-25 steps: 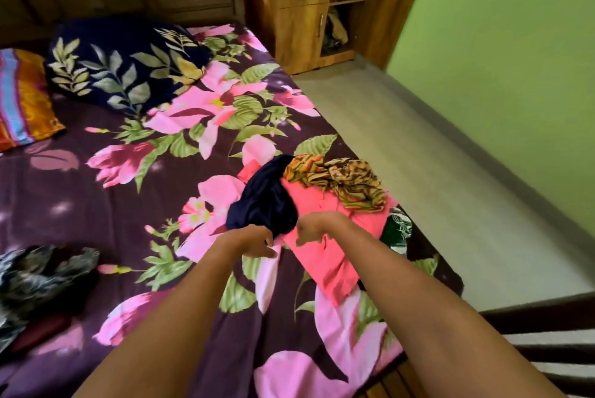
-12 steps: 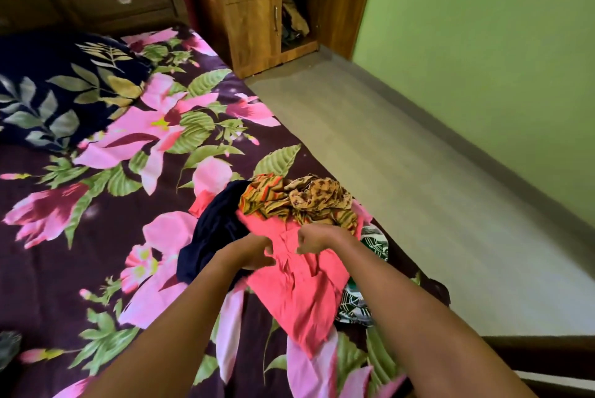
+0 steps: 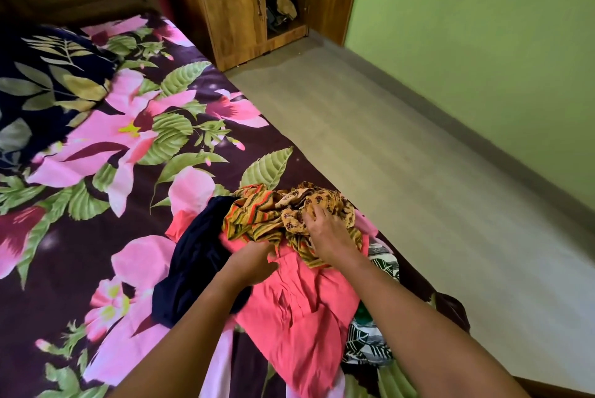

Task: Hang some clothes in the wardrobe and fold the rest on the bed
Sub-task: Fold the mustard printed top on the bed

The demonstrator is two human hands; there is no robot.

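nothing folded yet, we judge; left hand pinches pink top, right hand sunk in mustard cloth, grip unclear.

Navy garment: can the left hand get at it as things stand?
Probably yes. The navy garment lies mostly uncovered right beside the left hand, partly under that forearm. But the hand grips the pink garment at its edge, so it would need to let go first.

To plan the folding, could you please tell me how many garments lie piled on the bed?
4: navy one at left, coral one in the middle, mustard patterned one at the back, black-and-white leaf print at right. More may be hidden underneath.
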